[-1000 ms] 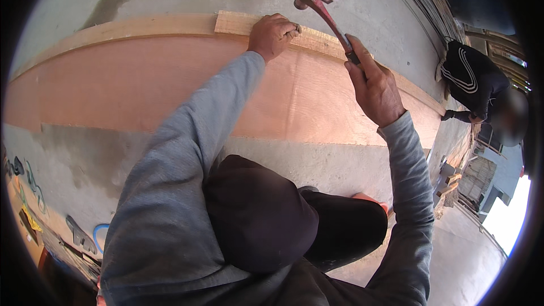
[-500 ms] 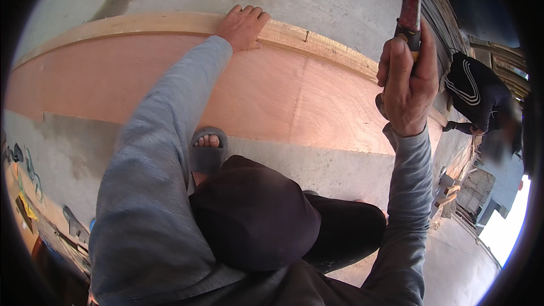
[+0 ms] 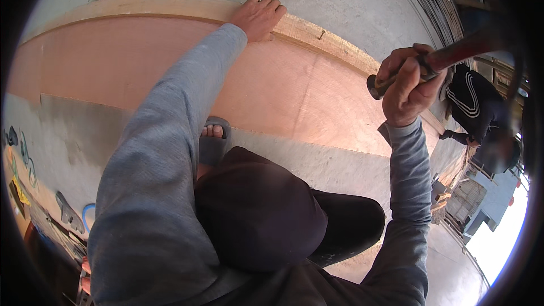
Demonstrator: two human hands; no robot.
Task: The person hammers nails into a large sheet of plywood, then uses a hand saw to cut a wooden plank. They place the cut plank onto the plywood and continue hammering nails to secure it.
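My left hand (image 3: 259, 18) is closed over a long wooden batten (image 3: 153, 7), with its fingers over the far edge. The batten lies along the far side of a reddish plywood sheet (image 3: 255, 85). To the right of that hand, a nail (image 3: 321, 34) stands part-way out of the batten. My right hand (image 3: 412, 88) is raised above the sheet's right end, wrapped round the dark grip of a hammer (image 3: 462, 50). The hammer's red shaft points to the upper right, where its head is dark and blurred.
A person in black (image 3: 476, 96) bends near the sheet's right end, one hand low beside it. Thin metal rods (image 3: 425, 3) lie at the upper right. My sandalled foot (image 3: 214, 141) is by the sheet's near edge. A grey tool (image 3: 69, 213) lies at the left.
The hammer has tipped from upright to slanting up and right, and my right hand has turned with it. My left hand stays on the batten; the whole view has shifted slightly.
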